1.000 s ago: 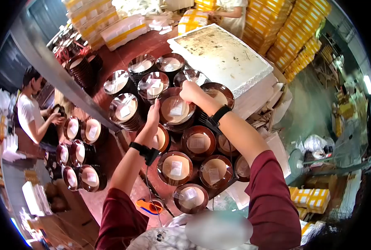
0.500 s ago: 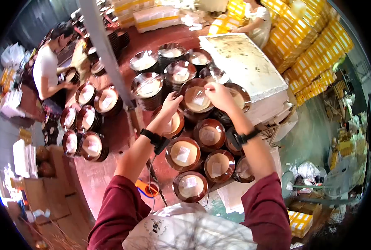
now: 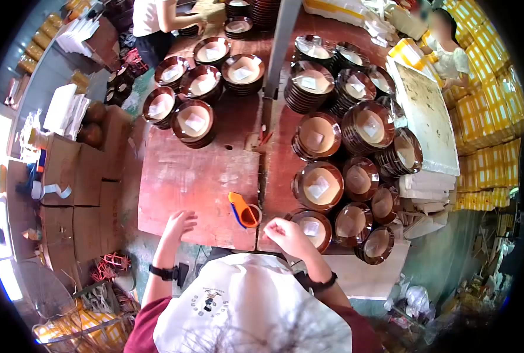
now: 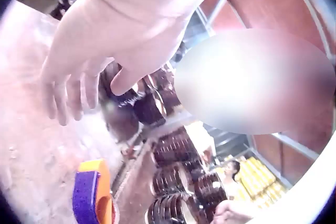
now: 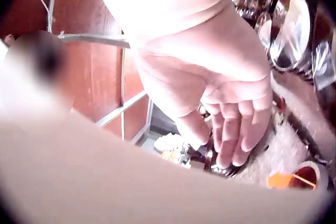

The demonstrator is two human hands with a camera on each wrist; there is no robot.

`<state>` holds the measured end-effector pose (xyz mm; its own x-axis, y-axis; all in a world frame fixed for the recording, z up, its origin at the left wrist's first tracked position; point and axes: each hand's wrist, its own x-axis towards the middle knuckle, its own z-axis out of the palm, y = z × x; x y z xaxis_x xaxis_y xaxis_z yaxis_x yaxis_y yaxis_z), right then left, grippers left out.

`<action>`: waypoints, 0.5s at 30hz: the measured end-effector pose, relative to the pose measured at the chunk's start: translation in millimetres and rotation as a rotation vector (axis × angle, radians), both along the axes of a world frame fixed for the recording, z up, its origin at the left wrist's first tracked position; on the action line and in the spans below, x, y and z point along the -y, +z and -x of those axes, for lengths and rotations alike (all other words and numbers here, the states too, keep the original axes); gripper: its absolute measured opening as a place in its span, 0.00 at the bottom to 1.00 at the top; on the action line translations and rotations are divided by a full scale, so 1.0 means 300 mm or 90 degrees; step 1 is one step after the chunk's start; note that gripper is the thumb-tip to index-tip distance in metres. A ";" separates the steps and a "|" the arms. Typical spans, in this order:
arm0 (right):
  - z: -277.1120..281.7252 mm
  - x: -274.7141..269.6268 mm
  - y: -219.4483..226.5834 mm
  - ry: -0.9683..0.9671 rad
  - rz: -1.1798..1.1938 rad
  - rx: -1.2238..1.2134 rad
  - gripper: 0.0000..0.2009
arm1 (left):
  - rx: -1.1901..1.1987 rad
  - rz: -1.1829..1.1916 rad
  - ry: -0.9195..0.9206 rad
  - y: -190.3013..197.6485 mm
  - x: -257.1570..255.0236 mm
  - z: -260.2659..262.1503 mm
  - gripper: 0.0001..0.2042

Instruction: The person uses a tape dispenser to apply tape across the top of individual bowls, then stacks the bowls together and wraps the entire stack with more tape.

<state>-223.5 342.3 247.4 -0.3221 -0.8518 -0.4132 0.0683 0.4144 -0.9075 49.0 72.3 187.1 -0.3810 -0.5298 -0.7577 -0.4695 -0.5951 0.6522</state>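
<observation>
My left hand [image 3: 180, 223] hovers over the near edge of the red table, fingers extended and nothing in them. Its palm faces down in the left wrist view. Loosely bent and holding nothing, the fingers of my right hand [image 3: 282, 234] are beside the nearest bowl stack [image 3: 312, 230]. Between the hands lies an orange and blue tape dispenser [image 3: 236, 202], a little farther in; the left wrist view shows its blue side [image 4: 85, 198]. Brown bowls with beige insides stand in film-wrapped stacks [image 3: 319, 186] at the right, many with a white label on top.
More bowl stacks [image 3: 195, 120] stand at the table's far left, near a person in a white shirt [image 3: 148, 17]. A grey post [image 3: 283, 44] rises at the back. Foam boxes [image 3: 429, 117] border the right side. Cardboard boxes [image 3: 88, 173] stand left of the table [image 3: 191, 182].
Both hands have let go of the bowl stack and drawn back towards my body, moving apart. The head view has turned left, bringing the bare table and tape dispenser to the middle.
</observation>
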 end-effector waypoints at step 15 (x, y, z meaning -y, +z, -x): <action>-0.231 0.697 -0.474 -0.090 0.039 0.075 0.16 | -0.170 0.017 0.137 -0.173 0.100 -0.487 0.16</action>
<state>-154.3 133.1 105.3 -0.3929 -0.8263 -0.4035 0.2292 0.3369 -0.9132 195.2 42.2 135.3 -0.4414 -0.6379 -0.6311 -0.1450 -0.6434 0.7517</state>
